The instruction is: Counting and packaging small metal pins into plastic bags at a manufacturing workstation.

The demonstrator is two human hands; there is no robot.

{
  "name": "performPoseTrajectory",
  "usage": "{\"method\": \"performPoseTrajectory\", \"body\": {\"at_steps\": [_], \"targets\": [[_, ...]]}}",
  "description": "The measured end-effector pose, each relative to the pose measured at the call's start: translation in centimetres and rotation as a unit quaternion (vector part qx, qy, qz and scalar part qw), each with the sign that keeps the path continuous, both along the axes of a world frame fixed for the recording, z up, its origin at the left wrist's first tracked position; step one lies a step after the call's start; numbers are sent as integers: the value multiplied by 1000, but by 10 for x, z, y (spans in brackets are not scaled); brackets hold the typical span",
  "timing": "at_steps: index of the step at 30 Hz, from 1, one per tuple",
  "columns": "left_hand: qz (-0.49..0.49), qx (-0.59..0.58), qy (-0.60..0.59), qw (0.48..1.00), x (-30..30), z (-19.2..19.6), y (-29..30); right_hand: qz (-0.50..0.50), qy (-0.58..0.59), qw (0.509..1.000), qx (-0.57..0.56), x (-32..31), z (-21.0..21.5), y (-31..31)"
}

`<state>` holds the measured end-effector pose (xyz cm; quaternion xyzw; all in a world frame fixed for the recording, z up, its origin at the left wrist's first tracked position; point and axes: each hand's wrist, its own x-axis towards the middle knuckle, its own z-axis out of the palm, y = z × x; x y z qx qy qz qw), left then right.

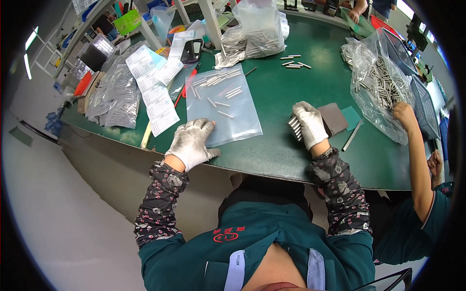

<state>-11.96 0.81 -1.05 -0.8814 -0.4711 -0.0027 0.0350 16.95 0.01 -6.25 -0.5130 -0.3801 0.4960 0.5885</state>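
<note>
My left hand [191, 144], in a pale, dirt-marked glove, lies with thumb and fingers apart at the near left corner of a flat clear plastic bag [238, 116]. Several short metal pins [224, 76] lie on or in that bag; I cannot tell which. My right hand [311, 124], gloved too, is closed around a bundle of metal pins [294, 128] near the table's front edge. Just right of it are a brown square block [333, 119], a green square piece [350, 118] and a thin metal strip [352, 136].
Bags of pins [262, 36] stand at the back, with loose pins [293, 64] beside them. Paper slips [153, 92], red-handled scissors [182, 92] and plastic bags [116, 97] lie left. At right, a co-worker's hand [404, 115] reaches into a large pin bag [371, 72] beside blue baskets [423, 104].
</note>
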Motion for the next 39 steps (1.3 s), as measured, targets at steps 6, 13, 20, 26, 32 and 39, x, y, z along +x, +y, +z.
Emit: {"method": "performPoseTrajectory", "body": {"at_steps": [6, 13, 20, 26, 32, 39], "targets": [[3, -17, 68, 998, -7, -8, 10, 43, 26, 999, -16, -16, 2, -1], [-88, 6, 109, 990, -6, 1, 13, 125, -6, 992, -5, -35, 12, -3], [-33, 23, -49, 998, -13, -4, 31, 189, -62, 979, -50, -55, 25, -8], [21, -58, -261, 963, -30, 5, 54, 227, -31, 972, -59, -74, 30, -10], [19, -56, -293, 954, -23, 13, 57, 299, -85, 950, 37, -107, 42, 1], [-73, 207, -247, 944, -10, 20, 40, 158, 123, 942, -268, -143, 29, 54]]}}
